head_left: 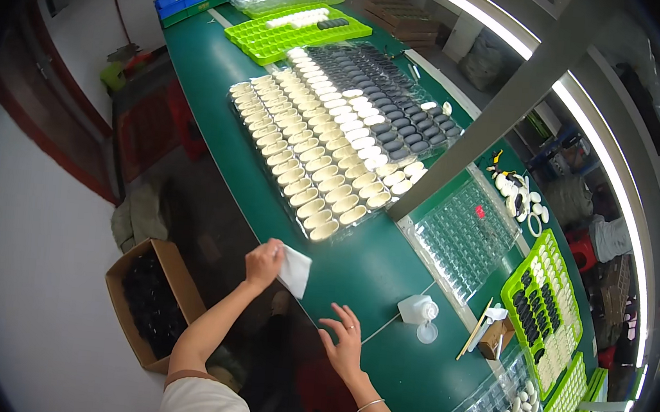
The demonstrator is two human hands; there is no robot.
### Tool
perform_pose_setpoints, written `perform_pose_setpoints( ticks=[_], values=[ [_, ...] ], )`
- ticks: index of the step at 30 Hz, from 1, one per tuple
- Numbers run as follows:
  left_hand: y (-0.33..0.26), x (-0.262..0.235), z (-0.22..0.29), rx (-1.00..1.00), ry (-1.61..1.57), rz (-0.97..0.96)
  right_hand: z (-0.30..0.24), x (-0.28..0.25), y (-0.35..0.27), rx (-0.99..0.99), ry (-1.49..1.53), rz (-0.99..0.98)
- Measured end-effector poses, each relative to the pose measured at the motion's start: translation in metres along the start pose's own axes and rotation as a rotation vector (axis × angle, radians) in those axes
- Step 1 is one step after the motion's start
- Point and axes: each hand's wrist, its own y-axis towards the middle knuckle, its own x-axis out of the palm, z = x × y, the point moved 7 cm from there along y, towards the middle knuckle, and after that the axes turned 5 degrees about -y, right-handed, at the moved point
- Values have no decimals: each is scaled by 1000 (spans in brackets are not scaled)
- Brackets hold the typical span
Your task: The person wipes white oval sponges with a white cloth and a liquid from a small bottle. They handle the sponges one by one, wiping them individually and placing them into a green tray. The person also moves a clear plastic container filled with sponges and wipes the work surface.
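Observation:
My left hand (pixel 264 261) is closed on a white cloth (pixel 295 271), which hangs flat over the near edge of the green table (pixel 356 265). My right hand (pixel 344 339) is held above the same edge, fingers apart and nothing in it. Beyond both hands lies a clear tray packed with rows of cream oval shells (pixel 318 180), hollow side up. White oval pieces (pixel 346 113) and black oval pieces (pixel 400 122) fill the rows behind them. Right of the hands stands a white plastic bottle (pixel 417 309) beside a small clear round lid (pixel 427 333).
A metal post (pixel 487 114) rises from the table. Around it are an empty clear tray (pixel 464 237), green trays (pixel 545 303), a small brown box (pixel 496 338) with sticks, and loose white pieces (pixel 519 199). A cardboard box (pixel 150 300) stands on the floor at left.

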Motion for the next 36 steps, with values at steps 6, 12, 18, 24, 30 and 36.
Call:
perform_pose_setpoints(
  ticks=[6,12,18,24,30,36],
  values=[
    [104,1,-79,-410,-68,149,28,34,3,14,-455,-137],
    [175,33,-109,-713,-188,86,43,38,7,85,-523,-225],
    [173,48,-102,-724,60,144,43,38,6,111,-504,-214],
    [174,46,-101,-665,71,122,39,34,10,91,-489,-185],
    [172,43,-108,-544,70,36,32,32,7,59,-470,-139],
    [174,48,-101,-557,126,40,29,28,0,71,-504,-95]
  ],
)
